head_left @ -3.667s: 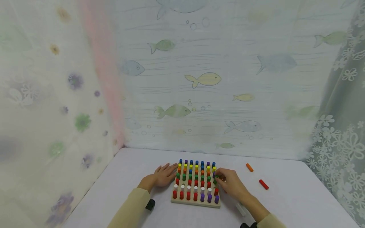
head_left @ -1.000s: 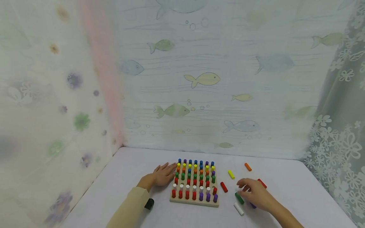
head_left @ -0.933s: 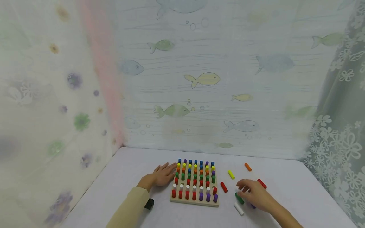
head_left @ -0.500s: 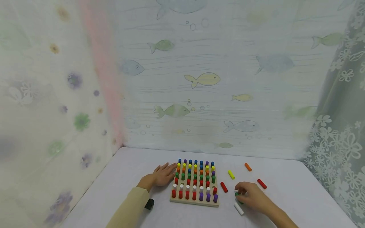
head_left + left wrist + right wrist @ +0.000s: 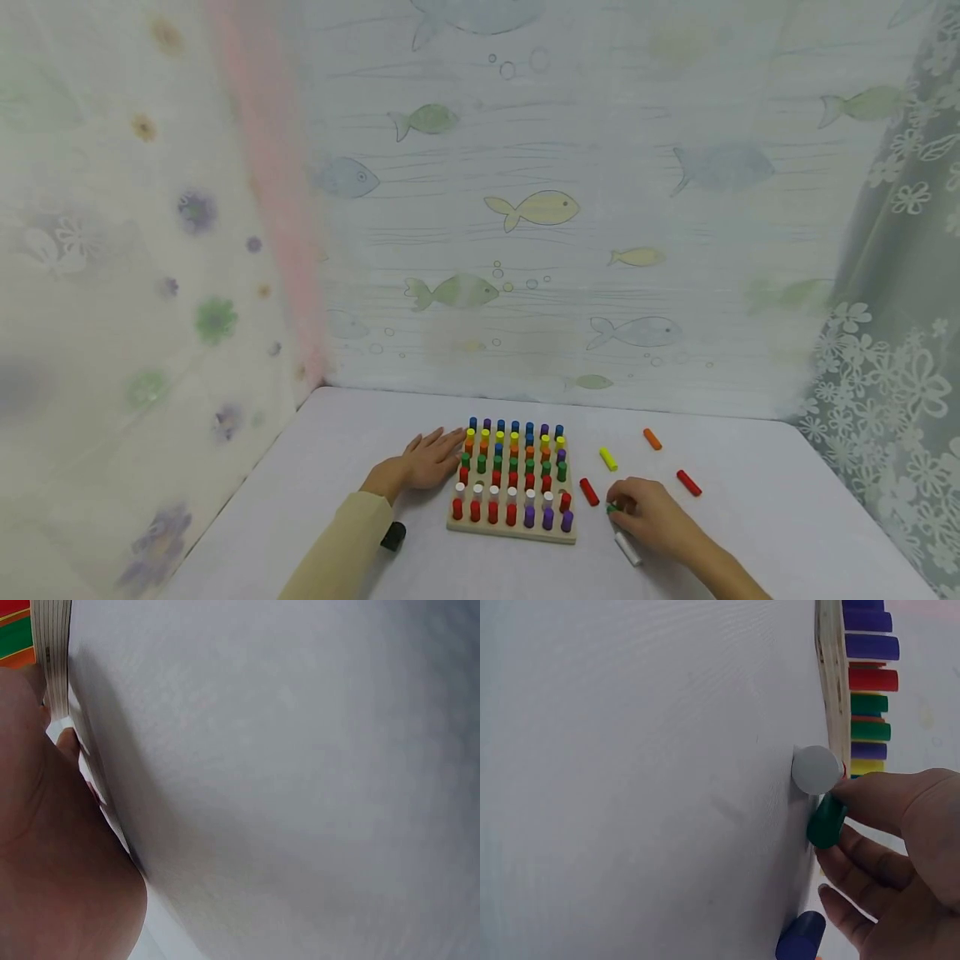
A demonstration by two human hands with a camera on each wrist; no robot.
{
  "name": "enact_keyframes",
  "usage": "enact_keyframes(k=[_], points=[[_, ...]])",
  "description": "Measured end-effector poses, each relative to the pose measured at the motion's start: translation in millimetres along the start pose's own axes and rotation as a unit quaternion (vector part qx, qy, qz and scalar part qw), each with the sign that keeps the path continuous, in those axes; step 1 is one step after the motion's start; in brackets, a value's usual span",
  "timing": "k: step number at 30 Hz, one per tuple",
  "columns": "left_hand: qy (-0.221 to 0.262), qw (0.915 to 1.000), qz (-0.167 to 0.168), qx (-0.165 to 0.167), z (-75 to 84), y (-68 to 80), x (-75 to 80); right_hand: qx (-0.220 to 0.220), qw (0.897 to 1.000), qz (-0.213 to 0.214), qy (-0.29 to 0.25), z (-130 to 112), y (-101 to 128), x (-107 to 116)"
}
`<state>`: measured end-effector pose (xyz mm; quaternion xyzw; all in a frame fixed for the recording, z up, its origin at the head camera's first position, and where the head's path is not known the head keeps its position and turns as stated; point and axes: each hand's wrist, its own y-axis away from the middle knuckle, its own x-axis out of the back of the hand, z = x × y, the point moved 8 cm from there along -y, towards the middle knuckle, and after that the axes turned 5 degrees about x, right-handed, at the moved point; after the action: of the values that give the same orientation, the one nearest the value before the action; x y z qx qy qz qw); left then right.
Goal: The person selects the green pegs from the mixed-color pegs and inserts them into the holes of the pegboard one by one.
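A wooden pegboard (image 5: 512,532) stands on the white table, with rows of upright coloured pegs in it. My left hand (image 5: 435,460) lies flat at its left side, fingers spread and fingertips at the board's edge. To the right of the board, my right hand (image 5: 651,512) pinches a green peg (image 5: 827,821) between thumb and fingers, low over the tabletop. A white peg (image 5: 627,550) lies just in front of that hand, and a dark blue-purple peg (image 5: 801,936) shows beside its fingers in the right wrist view.
Loose on the table at the right lie red pegs (image 5: 589,492), a yellow peg (image 5: 608,459) and an orange peg (image 5: 652,439). A bare hole (image 5: 480,483) shows among the board's pegs. A fish-patterned curtain (image 5: 465,350) hangs behind the table.
My right hand has left the board's right edge, where a green peg now stands, and moved right. It has taken hold of another green peg from the table and shifted slightly left. My left hand stays put.
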<state>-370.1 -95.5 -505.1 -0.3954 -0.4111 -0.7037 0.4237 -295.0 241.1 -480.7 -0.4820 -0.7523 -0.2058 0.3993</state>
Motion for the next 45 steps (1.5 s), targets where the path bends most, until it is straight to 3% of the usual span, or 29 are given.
enact_keyframes(k=[10,17,26,35,41,45], points=[[0.006,1.0000,0.006,0.000,-5.8,-5.7,-4.5,0.018,0.999,0.011,-0.033,0,-2,2],[0.004,0.9999,0.009,-0.005,-5.3,-5.2,-5.3,0.002,0.996,0.041,-0.074,5,-2,8],[0.004,1.0000,0.005,0.004,-5.7,-6.1,-4.2,-0.071,0.972,0.090,-0.203,8,-1,17],[0.007,0.9999,0.012,-0.002,-9.6,-11.4,-6.2,-0.082,0.956,0.125,-0.253,-1,-8,18],[0.010,0.9999,0.008,0.001,-6.0,-6.7,-3.0,-0.058,0.961,0.134,-0.235,-13,-20,13],[0.013,0.9999,0.011,0.000,-10.8,-11.8,-8.4,-0.032,0.969,0.131,-0.205,-21,-27,8]])
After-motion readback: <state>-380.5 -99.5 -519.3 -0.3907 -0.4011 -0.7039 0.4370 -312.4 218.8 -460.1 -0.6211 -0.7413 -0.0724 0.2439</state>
